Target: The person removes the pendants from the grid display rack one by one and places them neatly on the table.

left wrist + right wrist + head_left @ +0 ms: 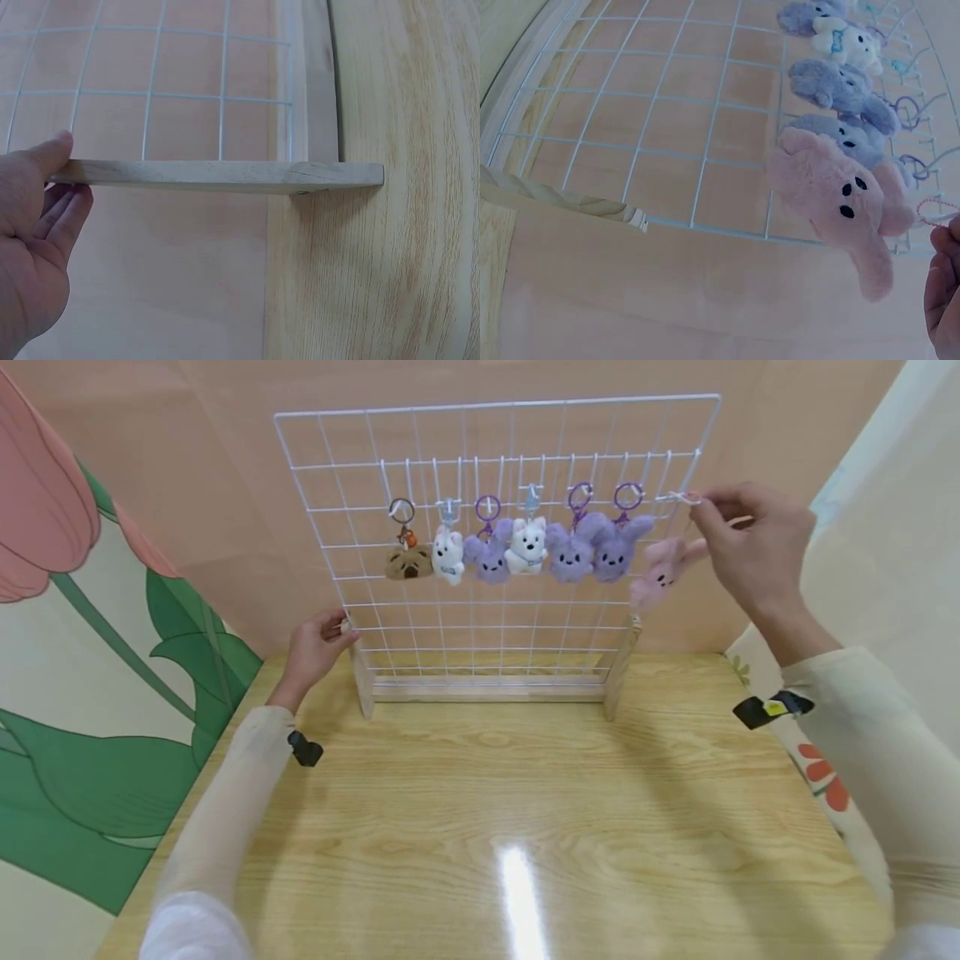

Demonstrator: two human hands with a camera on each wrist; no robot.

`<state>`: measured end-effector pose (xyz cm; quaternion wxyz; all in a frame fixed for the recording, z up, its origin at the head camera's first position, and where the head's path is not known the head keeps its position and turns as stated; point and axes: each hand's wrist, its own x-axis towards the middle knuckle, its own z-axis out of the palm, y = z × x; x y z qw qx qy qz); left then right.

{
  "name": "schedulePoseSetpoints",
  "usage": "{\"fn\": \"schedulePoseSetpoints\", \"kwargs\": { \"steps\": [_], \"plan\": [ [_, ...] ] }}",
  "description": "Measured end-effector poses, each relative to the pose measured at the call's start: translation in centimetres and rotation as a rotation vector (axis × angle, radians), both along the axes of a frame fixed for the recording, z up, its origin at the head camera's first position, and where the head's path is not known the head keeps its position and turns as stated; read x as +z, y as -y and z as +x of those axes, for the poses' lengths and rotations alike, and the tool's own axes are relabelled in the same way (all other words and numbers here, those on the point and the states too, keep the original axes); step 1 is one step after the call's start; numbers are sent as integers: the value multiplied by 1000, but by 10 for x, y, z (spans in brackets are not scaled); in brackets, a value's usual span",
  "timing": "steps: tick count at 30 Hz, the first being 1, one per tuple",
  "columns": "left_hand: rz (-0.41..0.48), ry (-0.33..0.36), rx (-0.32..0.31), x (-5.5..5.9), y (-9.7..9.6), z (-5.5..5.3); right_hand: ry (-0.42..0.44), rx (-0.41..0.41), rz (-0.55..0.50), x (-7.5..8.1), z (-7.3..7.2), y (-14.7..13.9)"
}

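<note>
My right hand [757, 539] pinches the thin pink cord loop [935, 212] of a pink plush bunny keychain [663, 575] at the rightmost hook [672, 497] of a white wire grid rack [495, 405]. Below the fingers the bunny hangs tilted, long ears out to the side. In the right wrist view only the fingertips of that hand show. At the rack's left side, my left hand [313, 647] grips the top of a wooden upright [217, 172], thumb on one face and fingers on the other.
Other plush keychains hang in a row on hooks: a brown one [408, 562], white dogs [527, 547] and purple bunnies [615, 550]. A second wooden upright [621, 672] supports the rack's right side. The stand rests on a wood-grain table [480, 793] against a peach backdrop.
</note>
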<state>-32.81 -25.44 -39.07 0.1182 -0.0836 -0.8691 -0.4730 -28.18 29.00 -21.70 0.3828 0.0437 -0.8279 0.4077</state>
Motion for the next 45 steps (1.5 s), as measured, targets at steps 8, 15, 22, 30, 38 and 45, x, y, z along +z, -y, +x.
{"fn": "schedulePoseSetpoints", "kwargs": {
  "steps": [8,15,22,30,38,45],
  "plan": [
    [-9,4,-6,1,1,-1,-22,-9,12,2,17,4],
    [-5,18,-15,1,1,-2,-48,-8,46,-1,32,5],
    [-8,1,-13,-1,1,-3,-29,24,71,-16,48,1],
    [-18,0,-14,0,1,-2,-8,55,89,-44,66,-8],
    [-25,2,-10,1,1,-1,-70,67,124,-71,78,-16],
    [-32,-6,-11,0,2,-1,-59,54,147,-97,89,-23]
  ]
}}
